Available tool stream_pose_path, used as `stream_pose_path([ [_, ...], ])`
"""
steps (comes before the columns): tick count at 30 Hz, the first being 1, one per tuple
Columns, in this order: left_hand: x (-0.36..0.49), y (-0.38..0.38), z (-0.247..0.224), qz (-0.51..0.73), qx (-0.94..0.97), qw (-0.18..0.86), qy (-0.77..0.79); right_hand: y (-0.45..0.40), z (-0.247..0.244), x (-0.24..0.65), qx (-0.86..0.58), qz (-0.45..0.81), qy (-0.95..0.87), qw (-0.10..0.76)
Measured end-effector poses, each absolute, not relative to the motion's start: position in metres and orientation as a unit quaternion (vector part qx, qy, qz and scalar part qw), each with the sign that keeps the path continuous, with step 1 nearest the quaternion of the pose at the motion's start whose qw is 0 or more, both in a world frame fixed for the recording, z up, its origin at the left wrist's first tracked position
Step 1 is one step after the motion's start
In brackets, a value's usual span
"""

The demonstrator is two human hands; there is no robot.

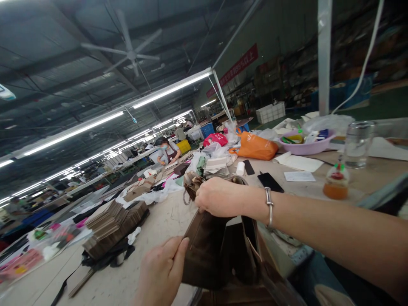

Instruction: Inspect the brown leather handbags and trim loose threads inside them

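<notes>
A dark brown bag (204,250) stands at the table's front edge, its mouth facing up so that the dark inside shows. My left hand (164,267) pinches the near left edge of the bag between thumb and fingers. On the far part of the same rim, my right hand (219,197) is closed, with a silver bangle on its wrist. Just beyond those fingers lies a bunched brown piece with a metal ring (191,185). How it joins the bag is hidden by the hand.
Stacked brown pieces (114,225) lie on the left. Behind my right arm are a phone (270,182), an orange bag (256,146), a purple basin (306,146), a glass jar (359,144) and a small bottle of orange liquid (336,187). A co-worker (168,152) sits farther down the table.
</notes>
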State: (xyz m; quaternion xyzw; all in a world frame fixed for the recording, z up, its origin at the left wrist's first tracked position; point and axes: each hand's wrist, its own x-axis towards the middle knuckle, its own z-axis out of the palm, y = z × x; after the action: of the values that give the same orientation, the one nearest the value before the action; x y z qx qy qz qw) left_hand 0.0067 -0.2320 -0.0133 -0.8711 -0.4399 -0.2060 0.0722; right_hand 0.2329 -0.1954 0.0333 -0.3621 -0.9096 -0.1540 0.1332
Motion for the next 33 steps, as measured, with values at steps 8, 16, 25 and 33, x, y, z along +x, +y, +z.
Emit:
stream_pose_path([
  [8,0.017,-0.217,0.025,-0.131,-0.871,-0.038,-0.472,-0.193,0.037,0.23,-0.359,-0.165,-0.911,0.12],
  [16,0.056,-0.184,0.028,-0.106,-0.887,-0.025,-0.448,-0.188,0.037,0.238,-0.412,-0.149,-0.891,0.118],
  [25,0.042,-0.18,0.017,-0.149,-0.866,-0.055,-0.474,-0.192,0.04,0.257,-0.477,-0.169,-0.853,0.129],
  [33,0.046,-0.177,0.014,-0.122,-0.869,-0.058,-0.476,-0.181,0.036,0.255,-0.5,-0.172,-0.838,0.136],
])
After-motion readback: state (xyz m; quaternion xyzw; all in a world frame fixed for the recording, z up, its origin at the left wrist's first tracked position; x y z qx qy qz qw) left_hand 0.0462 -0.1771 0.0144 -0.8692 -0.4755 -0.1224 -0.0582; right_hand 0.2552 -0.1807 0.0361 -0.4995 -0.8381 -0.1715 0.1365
